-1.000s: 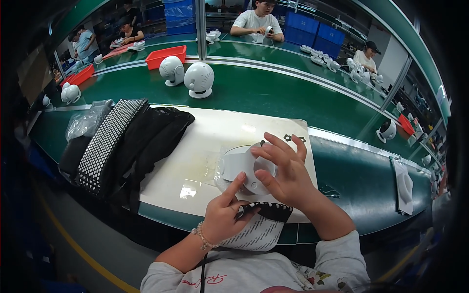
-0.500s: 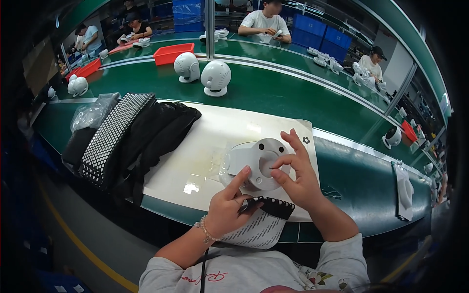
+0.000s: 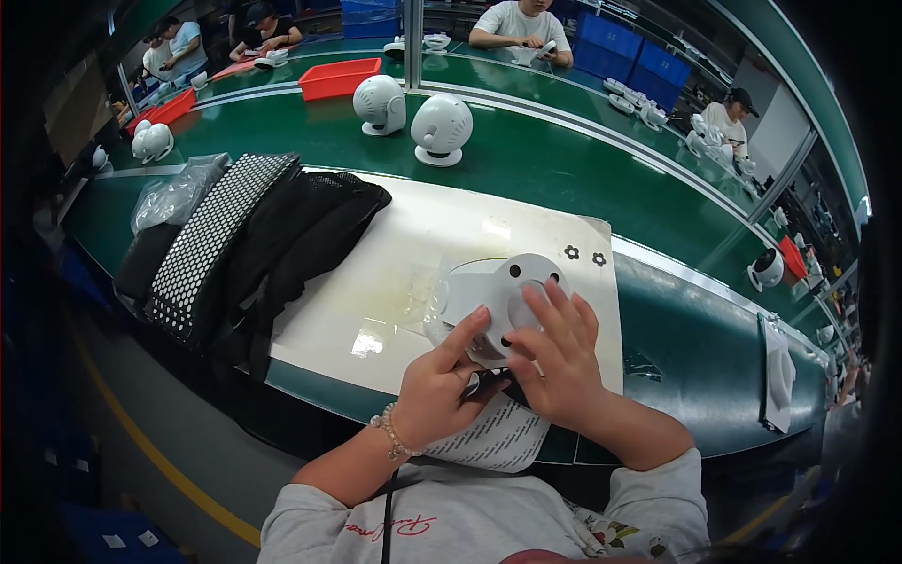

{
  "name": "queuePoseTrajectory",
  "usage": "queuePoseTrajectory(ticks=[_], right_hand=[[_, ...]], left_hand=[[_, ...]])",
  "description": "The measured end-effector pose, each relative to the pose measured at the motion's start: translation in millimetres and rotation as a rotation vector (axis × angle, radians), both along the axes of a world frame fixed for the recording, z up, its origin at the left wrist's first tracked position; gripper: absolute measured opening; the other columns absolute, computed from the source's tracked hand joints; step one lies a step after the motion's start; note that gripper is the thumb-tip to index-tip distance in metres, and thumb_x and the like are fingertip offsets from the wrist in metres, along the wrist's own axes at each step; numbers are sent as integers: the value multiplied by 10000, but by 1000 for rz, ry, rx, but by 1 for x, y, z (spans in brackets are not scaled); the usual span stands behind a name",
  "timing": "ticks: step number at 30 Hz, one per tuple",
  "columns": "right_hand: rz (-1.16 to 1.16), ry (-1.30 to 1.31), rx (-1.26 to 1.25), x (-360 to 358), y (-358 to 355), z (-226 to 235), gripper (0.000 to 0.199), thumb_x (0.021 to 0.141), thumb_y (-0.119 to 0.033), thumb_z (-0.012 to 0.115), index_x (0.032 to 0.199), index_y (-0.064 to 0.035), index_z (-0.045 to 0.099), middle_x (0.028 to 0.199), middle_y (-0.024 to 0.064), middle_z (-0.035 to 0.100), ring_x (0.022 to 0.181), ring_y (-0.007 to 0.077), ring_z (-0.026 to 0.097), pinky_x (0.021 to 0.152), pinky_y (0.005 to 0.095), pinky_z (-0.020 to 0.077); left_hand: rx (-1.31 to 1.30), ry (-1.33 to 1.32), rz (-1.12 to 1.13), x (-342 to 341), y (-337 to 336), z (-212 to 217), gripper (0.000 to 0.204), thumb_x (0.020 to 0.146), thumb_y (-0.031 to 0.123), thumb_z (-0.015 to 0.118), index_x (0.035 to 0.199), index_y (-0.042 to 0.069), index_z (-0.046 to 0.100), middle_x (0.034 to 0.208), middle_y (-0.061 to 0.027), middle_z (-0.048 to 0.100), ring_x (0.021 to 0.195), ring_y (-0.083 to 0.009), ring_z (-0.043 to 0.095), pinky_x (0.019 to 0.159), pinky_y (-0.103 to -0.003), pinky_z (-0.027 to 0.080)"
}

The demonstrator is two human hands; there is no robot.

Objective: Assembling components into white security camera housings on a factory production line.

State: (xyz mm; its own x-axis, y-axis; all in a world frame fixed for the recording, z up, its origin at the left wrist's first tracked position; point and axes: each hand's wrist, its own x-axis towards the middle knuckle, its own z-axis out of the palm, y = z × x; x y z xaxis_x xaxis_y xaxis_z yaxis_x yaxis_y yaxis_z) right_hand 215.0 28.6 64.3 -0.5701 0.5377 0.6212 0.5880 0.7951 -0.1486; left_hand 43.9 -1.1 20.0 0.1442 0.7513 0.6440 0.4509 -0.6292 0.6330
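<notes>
A white round-based device (image 3: 460,296) lies with its flat circular underside up. Black round pads (image 3: 514,271) sit near the rim of that underside. My left hand (image 3: 437,390) grips a sheet of black stick-on pads with white printed backing paper (image 3: 498,437), and its index finger rests against the device. My right hand (image 3: 559,362) is over the right side of the base, fingers apart. Its index fingertip touches a black pad (image 3: 505,341) at the near edge. The right fingers hide part of the underside and of the sheet.
A white board (image 3: 329,315) lies under the device, with two black flower-shaped pieces (image 3: 571,253) at its far right corner. Black and perforated material (image 3: 225,244) is piled at left. White devices (image 3: 442,130) and a red tray (image 3: 339,79) stand beyond. Other people work at the far benches.
My right hand has moved nearer and down from the base's centre to its near edge, where a black pad now shows. A second flower-shaped piece now lies on the board.
</notes>
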Motion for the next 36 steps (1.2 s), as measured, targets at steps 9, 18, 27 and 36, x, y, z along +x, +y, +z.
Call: queuePoseTrajectory(ticks=[9,18,27,36], right_hand=[[-49,-165,216,10,-5,1,379,843,-399,506,1050,-89,577,1257,127,452,1223,318,351,1001,465,172],[226,-20,152,-4,-6,-3,238,685,-201,674,908,-128,635,1185,54,511,1166,273,407,965,430,234],[212,65,39,11,-2,0,119,698,-106,656,784,-103,575,1219,104,472,1201,308,354,937,407,291],[48,275,-510,29,5,8,79,811,-121,565,871,-69,562,1312,165,361,1272,330,256,1028,409,186]], left_hand=[[-26,13,-31,-4,1,-2,159,636,80,692,743,-18,626,1333,-137,371,726,-184,622,658,-280,494],[-9,-11,-50,-6,1,-3,176,576,18,664,739,-18,609,1328,-155,370,654,-153,596,636,-268,491],[6,4,-57,-7,4,-6,154,594,37,693,705,-12,598,1324,-160,370,635,-149,589,598,-270,493],[19,-35,-34,-2,3,0,169,622,73,732,684,-31,614,1309,-162,384,701,-165,611,619,-259,509]])
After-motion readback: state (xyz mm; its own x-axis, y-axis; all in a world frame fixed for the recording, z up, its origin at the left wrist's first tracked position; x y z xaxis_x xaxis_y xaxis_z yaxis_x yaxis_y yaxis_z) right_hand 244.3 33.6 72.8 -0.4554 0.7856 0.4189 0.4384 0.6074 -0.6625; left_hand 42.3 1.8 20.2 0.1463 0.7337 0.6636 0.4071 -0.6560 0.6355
